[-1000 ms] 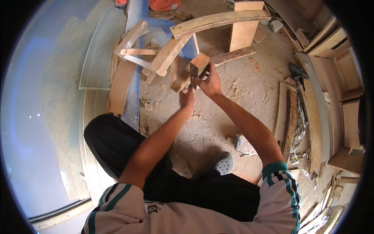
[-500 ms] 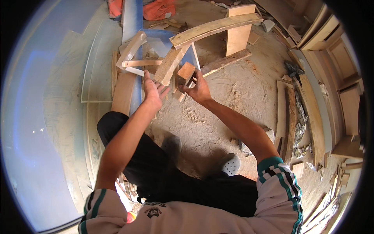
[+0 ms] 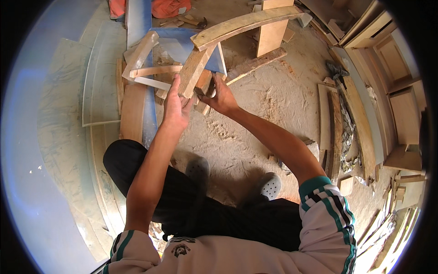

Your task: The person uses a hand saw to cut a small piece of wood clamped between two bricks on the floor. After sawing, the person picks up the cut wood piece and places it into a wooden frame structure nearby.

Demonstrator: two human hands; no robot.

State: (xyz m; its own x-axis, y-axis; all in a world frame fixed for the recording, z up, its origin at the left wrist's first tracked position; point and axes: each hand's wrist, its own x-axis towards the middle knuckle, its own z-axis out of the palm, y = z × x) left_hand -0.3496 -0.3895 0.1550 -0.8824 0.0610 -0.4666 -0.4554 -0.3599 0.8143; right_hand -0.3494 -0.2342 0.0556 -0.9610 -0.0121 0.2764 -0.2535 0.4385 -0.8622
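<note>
My left hand (image 3: 178,108) is closed about the lower end of a squared wooden post (image 3: 197,68), thumb along its left side and fingers under its end. A curved wooden beam (image 3: 246,25) meets the post's upper end. My right hand (image 3: 222,97) grips a short wooden block (image 3: 204,82) from its right side, close against the post; the post hides part of the block. Left of the post, a thin wooden strip (image 3: 156,71) runs to a pale angled piece of wood (image 3: 141,50).
An upright board (image 3: 272,34) stands under the beam's right part. A rough plank (image 3: 256,65) lies on the dusty floor (image 3: 264,109). Long boards (image 3: 360,123) and wooden panels (image 3: 397,82) line the right side. Glass-like sheets (image 3: 102,77) lie at left.
The block in my right hand has moved left and partly behind the post. My left fingers, spread before, have closed in on the post's lower end. The whole view has shifted slightly.
</note>
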